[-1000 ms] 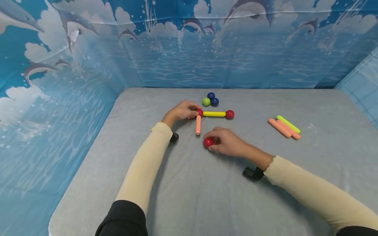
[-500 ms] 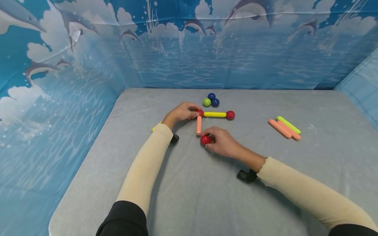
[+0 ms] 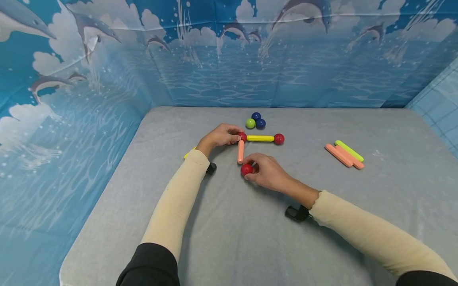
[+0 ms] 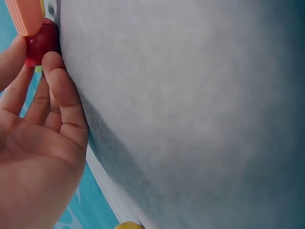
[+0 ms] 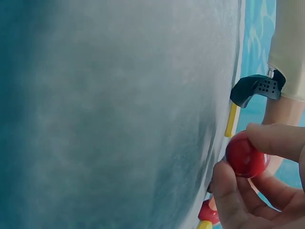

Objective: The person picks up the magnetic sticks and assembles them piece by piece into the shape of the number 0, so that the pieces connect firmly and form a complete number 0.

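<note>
My left hand point(image 3: 224, 135) pinches a red ball point(image 4: 42, 44) between thumb and fingers. From that ball a yellow rod point(image 3: 260, 138) runs right to a second red ball point(image 3: 279, 139). An orange rod point(image 3: 241, 151) extends from the same held ball toward me, making a corner. My right hand point(image 3: 268, 171) grips another red ball point(image 5: 246, 155) with thumb and fingertips, close by the orange rod's near end in the head view.
Two blue balls and a green ball point(image 3: 250, 123) cluster behind the yellow rod. Two orange rods point(image 3: 338, 155) and a yellow-green rod point(image 3: 349, 150) lie at the right. Another yellow rod point(image 5: 231, 120) lies partly hidden by the left forearm. A dolphin-print curtain point(image 3: 229, 71) borders the grey table point(image 3: 229, 238).
My right hand has moved left with its red ball, bringing it near the orange rod's end. My left hand keeps its hold in the same place.
</note>
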A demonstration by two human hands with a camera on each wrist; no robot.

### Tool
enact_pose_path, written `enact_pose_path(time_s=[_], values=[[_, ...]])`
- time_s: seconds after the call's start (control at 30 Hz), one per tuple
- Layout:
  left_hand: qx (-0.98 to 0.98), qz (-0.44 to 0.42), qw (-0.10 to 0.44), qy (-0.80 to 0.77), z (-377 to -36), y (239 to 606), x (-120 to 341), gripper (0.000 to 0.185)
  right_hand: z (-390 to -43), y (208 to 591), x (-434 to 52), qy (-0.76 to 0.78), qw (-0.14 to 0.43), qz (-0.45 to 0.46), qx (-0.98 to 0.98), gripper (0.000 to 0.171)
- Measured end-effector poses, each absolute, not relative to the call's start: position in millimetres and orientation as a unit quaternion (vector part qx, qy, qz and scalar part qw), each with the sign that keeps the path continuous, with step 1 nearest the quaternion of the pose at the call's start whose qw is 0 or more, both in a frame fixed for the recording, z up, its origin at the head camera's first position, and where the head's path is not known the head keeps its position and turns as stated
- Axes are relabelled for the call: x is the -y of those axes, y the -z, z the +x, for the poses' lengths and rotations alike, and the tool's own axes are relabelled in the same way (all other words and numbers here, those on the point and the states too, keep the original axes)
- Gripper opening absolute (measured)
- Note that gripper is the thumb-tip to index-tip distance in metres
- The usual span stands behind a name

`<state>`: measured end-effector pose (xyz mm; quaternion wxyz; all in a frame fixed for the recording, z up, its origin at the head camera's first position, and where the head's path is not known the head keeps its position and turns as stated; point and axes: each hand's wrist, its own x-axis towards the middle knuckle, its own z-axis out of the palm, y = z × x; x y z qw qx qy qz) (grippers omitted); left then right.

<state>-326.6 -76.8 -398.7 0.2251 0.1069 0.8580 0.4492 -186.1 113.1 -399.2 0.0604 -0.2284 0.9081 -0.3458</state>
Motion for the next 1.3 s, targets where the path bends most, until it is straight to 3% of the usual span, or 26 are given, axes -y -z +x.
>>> enact_pose_path(time_s=[0.43,1.3], values=[[-0.862,0.107,0.222,-0.443,-325.6,397.3,75.8,0.036,-190.3,398.4,-102.2,0.326,0.021,-0.223,-0.918,0.037],[-0.864,0.124,0.217,-0.436,-324.1,394.5,76.1,0.035,-203.3,397.6,-94.7,0.304,0.079,-0.249,-0.916,0.035]])
